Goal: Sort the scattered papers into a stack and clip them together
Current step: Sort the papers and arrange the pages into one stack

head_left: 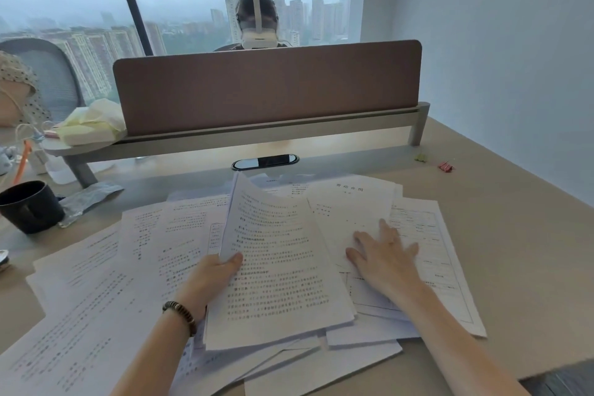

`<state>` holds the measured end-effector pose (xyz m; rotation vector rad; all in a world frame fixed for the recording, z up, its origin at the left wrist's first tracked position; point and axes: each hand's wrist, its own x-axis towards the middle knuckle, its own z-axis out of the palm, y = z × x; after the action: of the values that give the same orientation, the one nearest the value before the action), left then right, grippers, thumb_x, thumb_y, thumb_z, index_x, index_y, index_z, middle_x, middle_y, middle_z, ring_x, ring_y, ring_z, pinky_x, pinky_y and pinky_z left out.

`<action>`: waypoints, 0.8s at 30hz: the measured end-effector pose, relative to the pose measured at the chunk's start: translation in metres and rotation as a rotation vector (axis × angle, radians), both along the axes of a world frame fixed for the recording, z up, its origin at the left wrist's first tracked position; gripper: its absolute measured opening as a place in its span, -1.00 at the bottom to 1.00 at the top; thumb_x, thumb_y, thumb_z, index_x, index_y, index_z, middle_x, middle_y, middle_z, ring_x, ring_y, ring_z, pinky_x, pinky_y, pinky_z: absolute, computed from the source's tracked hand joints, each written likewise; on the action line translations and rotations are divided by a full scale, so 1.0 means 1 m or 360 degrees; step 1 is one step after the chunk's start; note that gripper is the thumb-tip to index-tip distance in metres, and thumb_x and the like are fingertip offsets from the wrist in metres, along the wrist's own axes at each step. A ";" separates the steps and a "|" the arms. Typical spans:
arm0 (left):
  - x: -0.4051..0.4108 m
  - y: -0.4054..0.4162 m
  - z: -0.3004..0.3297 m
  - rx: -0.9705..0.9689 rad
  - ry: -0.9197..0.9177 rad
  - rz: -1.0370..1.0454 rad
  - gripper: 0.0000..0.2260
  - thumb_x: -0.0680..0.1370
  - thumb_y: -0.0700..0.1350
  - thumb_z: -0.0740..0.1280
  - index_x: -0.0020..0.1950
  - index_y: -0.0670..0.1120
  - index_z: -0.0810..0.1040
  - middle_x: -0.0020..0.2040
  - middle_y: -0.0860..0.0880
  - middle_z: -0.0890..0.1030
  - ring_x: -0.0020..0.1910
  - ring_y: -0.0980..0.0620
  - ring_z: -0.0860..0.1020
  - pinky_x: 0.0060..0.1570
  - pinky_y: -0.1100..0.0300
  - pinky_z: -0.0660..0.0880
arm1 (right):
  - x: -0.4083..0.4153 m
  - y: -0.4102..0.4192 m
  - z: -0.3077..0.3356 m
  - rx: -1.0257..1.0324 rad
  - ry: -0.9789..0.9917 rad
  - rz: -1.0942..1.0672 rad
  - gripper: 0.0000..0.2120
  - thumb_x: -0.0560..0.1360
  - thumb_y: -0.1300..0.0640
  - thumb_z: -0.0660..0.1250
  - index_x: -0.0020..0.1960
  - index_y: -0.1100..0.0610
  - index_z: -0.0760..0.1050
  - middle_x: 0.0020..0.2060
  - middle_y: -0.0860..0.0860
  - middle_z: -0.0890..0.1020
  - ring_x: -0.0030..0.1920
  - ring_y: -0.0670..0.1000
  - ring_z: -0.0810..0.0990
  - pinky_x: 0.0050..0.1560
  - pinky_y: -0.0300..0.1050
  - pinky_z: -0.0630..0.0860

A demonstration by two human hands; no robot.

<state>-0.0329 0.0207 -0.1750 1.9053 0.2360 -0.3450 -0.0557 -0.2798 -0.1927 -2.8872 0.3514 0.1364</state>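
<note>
Many printed white sheets lie scattered and overlapping across the beige desk. My left hand pinches the left edge of a small bundle of sheets, its far end lifted off the pile. My right hand rests flat, fingers spread, on a title page to the right. Under that lies a form with a ruled table. A red binder clip and a green one sit at the far right of the desk, away from both hands.
A dark mug stands at the left, with a crumpled foil wrapper beside it. A brown divider panel closes the back of the desk; a person sits behind it. A cable grommet lies beyond the papers. A wall runs along the right.
</note>
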 end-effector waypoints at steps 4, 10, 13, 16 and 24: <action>0.001 0.002 0.000 -0.0018 0.0017 -0.0015 -0.74 0.63 -0.03 0.29 0.00 -0.18 0.69 -0.10 -0.15 0.75 -0.11 -0.21 0.72 0.02 -0.14 0.63 | 0.003 -0.001 0.003 0.0230 -0.0126 -0.0243 -0.33 0.60 -0.28 0.11 0.54 0.10 0.12 0.55 0.41 -0.04 0.56 0.37 -0.05 0.55 0.21 0.05; 0.001 0.003 -0.003 -0.0024 0.0000 -0.0014 -0.77 0.63 -0.05 0.29 0.02 -0.16 0.68 -0.10 -0.14 0.75 -0.10 -0.20 0.72 0.03 -0.18 0.63 | 0.007 0.007 0.005 0.0410 -0.0136 -0.0094 -0.20 0.53 -0.24 0.29 0.60 0.00 -0.02 0.56 0.18 0.17 0.57 0.23 0.07 0.53 0.14 0.12; 0.000 0.002 -0.005 -0.0019 -0.0033 -0.0012 -0.78 0.63 -0.05 0.29 0.03 -0.14 0.67 -0.11 -0.11 0.76 -0.12 -0.18 0.72 0.01 -0.16 0.64 | 0.010 0.012 0.008 0.0568 -0.0281 -0.0098 -0.23 0.48 -0.08 0.44 0.56 -0.02 0.12 0.44 0.11 0.37 0.44 0.18 0.28 0.41 0.08 0.26; 0.000 0.003 -0.006 -0.0017 -0.0055 -0.0022 -0.77 0.64 -0.06 0.28 0.03 -0.15 0.67 -0.12 -0.10 0.76 -0.14 -0.15 0.73 -0.06 -0.09 0.66 | 0.014 0.016 0.009 0.0825 -0.0438 -0.0148 -0.26 0.46 0.14 0.48 0.53 -0.02 0.21 0.39 0.07 0.45 0.41 0.15 0.36 0.34 0.03 0.33; 0.000 0.006 -0.005 -0.0161 -0.0005 0.0002 -0.79 0.64 -0.09 0.28 0.07 -0.19 0.64 -0.11 -0.17 0.75 -0.14 -0.21 0.72 -0.16 -0.04 0.65 | 0.021 -0.005 0.017 0.1078 -0.0615 -0.0446 -0.74 0.51 0.20 0.38 0.18 0.12 0.48 -0.11 0.01 0.61 -0.04 0.08 0.58 -0.24 -0.14 0.38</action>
<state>-0.0332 0.0263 -0.1801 1.8056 0.2141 -0.3468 -0.0344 -0.2853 -0.1756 -2.1097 0.5096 -0.2916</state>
